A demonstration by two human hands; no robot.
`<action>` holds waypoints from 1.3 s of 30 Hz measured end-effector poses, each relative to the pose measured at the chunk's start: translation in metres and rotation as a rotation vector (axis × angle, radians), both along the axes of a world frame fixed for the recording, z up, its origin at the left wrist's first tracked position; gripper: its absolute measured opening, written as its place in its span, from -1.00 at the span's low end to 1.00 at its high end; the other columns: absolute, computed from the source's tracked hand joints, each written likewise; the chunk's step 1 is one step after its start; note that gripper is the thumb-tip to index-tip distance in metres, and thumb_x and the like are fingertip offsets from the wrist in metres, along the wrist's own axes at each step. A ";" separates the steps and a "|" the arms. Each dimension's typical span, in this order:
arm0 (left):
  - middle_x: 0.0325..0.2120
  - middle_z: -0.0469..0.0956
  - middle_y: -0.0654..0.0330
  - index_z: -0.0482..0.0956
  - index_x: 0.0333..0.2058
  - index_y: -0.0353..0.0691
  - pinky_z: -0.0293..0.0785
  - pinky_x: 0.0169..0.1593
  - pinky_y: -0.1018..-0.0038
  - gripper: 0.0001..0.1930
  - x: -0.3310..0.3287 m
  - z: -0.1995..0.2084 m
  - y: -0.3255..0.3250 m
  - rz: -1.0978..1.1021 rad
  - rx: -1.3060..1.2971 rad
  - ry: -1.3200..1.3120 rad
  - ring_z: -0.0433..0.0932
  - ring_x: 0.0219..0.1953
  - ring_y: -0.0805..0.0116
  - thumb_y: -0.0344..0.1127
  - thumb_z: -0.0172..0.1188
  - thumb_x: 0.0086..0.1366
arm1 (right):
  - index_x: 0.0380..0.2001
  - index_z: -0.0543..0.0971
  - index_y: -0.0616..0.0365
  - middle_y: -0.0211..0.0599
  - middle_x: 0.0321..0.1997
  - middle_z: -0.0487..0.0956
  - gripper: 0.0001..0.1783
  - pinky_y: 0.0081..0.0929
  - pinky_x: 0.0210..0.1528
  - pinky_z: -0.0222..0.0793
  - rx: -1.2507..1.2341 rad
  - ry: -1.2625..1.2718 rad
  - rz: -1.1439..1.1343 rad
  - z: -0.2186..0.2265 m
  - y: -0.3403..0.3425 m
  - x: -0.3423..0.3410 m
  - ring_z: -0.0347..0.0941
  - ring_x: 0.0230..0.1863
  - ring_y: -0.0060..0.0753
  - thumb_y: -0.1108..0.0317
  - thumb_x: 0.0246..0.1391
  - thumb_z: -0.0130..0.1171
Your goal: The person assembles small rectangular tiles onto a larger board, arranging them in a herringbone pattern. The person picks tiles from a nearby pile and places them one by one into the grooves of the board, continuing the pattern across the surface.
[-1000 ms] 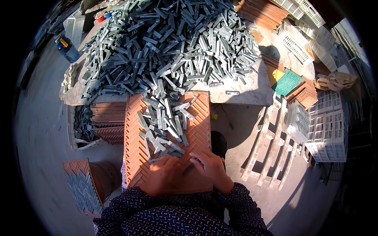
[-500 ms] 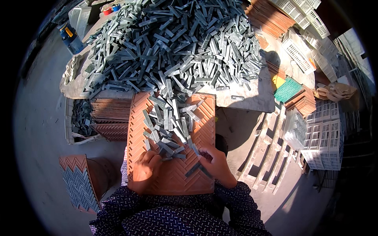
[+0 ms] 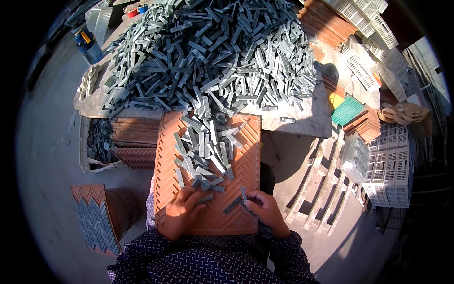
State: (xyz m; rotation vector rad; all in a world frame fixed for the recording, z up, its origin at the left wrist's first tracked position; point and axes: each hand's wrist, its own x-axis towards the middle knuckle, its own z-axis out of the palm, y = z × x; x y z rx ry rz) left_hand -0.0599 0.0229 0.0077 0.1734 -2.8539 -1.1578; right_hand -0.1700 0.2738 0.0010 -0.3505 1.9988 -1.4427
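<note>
A terracotta-coloured tray (image 3: 208, 226) with herringbone ridges lies in front of me, with a loose heap of grey stone strips (image 3: 204, 142) over its upper middle. My right hand (image 3: 266, 211) pinches one slim grey strip (image 3: 243, 193) between thumb and finger, above the tray's lower right. Just under that hand, a dark strip (image 3: 231, 205) lies in a groove, and another beside it is partly covered. At the tray's lower left, the fingers of my left hand (image 3: 179, 212) are closed on a short grey strip (image 3: 205, 199), which pokes out by the fingertips.
Beyond the tray, a large pile of grey strips (image 3: 208, 52) covers the table (image 3: 302, 116). A filled herringbone tray (image 3: 97, 220) rests on a stool at left. Stacked trays (image 3: 135, 130) stand under the table. At right are a wooden pallet (image 3: 314, 189) and white crates (image 3: 388, 165).
My right hand has moved down and right with its strip, away from the loose heap. My left hand has shifted lower, and a strip now shows at its fingertips.
</note>
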 end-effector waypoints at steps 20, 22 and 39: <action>0.25 0.20 0.25 0.41 0.12 0.18 0.05 0.23 -0.16 -0.50 -0.120 -0.043 -0.052 -0.167 -0.487 0.331 0.12 0.29 0.07 -0.16 0.19 0.16 | 0.09 0.38 0.18 0.02 -0.05 0.41 -0.30 -0.22 0.00 0.33 0.198 0.768 -0.009 -0.024 -0.123 -0.068 0.36 0.00 0.05 0.30 -0.17 0.39; 0.24 0.22 0.29 0.42 0.12 0.15 0.04 0.26 -0.10 -0.49 -0.131 -0.041 -0.068 -0.179 -0.458 0.342 0.13 0.28 0.05 -0.19 0.20 0.15 | 0.07 0.39 0.19 0.01 -0.06 0.42 -0.31 -0.21 0.01 0.32 0.123 0.749 -0.064 -0.027 -0.137 -0.070 0.35 0.00 0.06 0.31 -0.19 0.39; -0.06 0.43 0.11 0.45 0.02 -0.16 0.35 0.04 0.20 -0.49 -0.062 -0.010 -0.058 -0.150 -0.137 0.241 0.39 0.00 0.06 -0.37 0.28 0.02 | -0.07 0.51 0.15 -0.22 -0.13 0.56 -0.58 -0.47 -0.21 0.47 0.099 0.380 0.345 0.014 -0.080 -0.072 0.56 -0.23 -0.35 0.38 -0.06 0.31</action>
